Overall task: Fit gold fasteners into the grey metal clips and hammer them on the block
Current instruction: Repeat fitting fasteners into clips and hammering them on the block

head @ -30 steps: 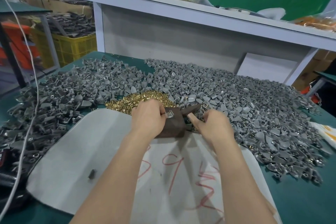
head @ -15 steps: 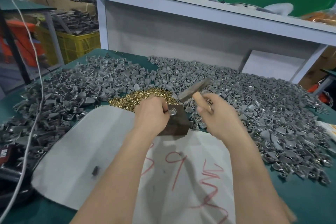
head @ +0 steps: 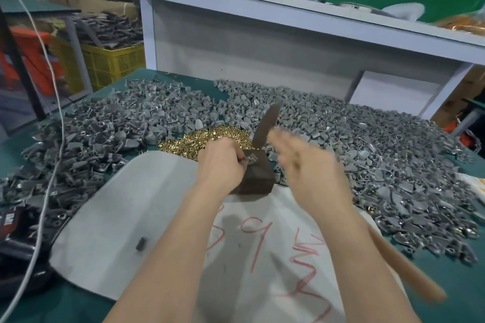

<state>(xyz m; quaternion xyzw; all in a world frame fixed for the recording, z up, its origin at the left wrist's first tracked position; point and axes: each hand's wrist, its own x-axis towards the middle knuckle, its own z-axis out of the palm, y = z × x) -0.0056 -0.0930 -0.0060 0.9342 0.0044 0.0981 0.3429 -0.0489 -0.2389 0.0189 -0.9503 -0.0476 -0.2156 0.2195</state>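
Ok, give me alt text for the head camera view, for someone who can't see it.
A person's left hand pinches a grey metal clip on a dark rectangular block, while the blurred right hand holds a wooden-handled hammer above it. Heaps of loose grey clips and a pile of gold fasteners cover the green table.

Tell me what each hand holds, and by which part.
Left hand pinches a grey clip at its left edge, on the block. Right hand, blurred, grips the hammer by its handle, near the head.
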